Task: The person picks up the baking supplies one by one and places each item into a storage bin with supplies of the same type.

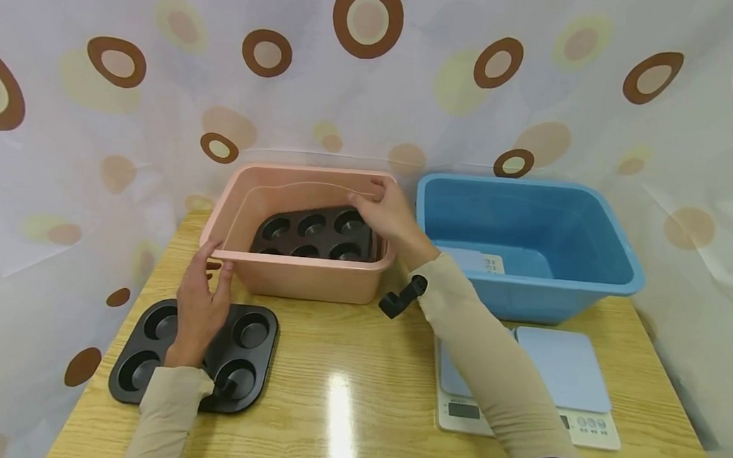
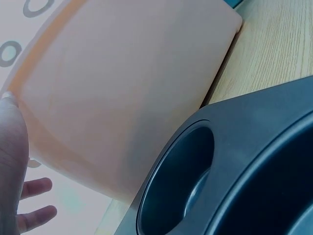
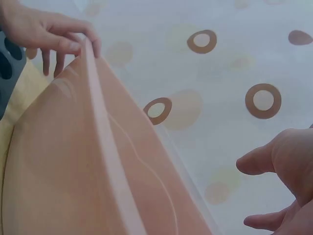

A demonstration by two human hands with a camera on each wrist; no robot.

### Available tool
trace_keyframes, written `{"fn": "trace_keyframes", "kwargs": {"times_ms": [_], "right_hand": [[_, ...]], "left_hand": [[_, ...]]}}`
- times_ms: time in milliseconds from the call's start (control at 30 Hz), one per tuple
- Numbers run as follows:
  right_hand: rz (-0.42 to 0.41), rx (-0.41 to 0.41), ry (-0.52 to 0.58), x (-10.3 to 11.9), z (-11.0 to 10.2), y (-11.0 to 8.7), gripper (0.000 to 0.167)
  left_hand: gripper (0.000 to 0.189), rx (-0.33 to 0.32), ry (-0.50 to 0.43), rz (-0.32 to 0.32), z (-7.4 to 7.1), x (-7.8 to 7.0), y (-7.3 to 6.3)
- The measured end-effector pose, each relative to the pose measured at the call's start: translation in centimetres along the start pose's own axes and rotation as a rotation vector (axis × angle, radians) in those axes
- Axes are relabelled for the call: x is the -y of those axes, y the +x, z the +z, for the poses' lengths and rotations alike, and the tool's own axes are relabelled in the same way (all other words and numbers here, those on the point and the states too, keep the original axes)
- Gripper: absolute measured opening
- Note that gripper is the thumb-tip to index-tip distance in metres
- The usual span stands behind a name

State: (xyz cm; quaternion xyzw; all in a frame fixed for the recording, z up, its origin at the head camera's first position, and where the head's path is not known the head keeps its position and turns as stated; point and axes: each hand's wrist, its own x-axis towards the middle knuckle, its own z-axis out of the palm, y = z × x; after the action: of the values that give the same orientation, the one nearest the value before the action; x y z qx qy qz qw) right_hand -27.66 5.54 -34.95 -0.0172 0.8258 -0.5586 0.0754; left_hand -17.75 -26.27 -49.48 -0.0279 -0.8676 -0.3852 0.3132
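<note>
At the left front corner of a pink plastic basin (image 1: 308,279), my left hand (image 1: 203,310) pinches the rim between thumb and forefinger, its other fingers loose outside. A dark muffin pan (image 1: 298,233) lies inside this basin, its near side hidden by the front wall. Over the basin's right end is my right hand (image 1: 389,216), fingers spread and relaxed, holding nothing; in the right wrist view its fingers (image 3: 264,159) show apart from the rim. Below my left wrist, a second muffin pan (image 1: 251,331) rests on the table, partly covered by the forearm.
A blue basin (image 1: 528,297) stands to the right with a white kitchen scale (image 1: 493,264) inside. Two more kitchen scales, the nearer-right one (image 1: 564,370) and another (image 1: 464,410), lie before it, partly under my right sleeve. A patterned cloth (image 1: 363,101) hangs behind the wooden table (image 1: 303,409).
</note>
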Motion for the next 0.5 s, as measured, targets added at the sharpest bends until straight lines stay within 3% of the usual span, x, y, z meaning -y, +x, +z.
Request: {"fn": "trace_keyframes", "kwargs": {"times_ms": [133, 500], "right_hand": [[0.01, -0.014, 0.049, 0.6, -0.2, -0.2, 0.076], [0.012, 0.004, 0.03, 1.5, -0.6, -0.7, 0.079]], "left_hand": [[0.05, 0.009, 0.0, -0.006, -0.1, -0.1, 0.0], [0.05, 0.008, 0.003, -0.008, -0.1, 0.0, 0.0]]}}
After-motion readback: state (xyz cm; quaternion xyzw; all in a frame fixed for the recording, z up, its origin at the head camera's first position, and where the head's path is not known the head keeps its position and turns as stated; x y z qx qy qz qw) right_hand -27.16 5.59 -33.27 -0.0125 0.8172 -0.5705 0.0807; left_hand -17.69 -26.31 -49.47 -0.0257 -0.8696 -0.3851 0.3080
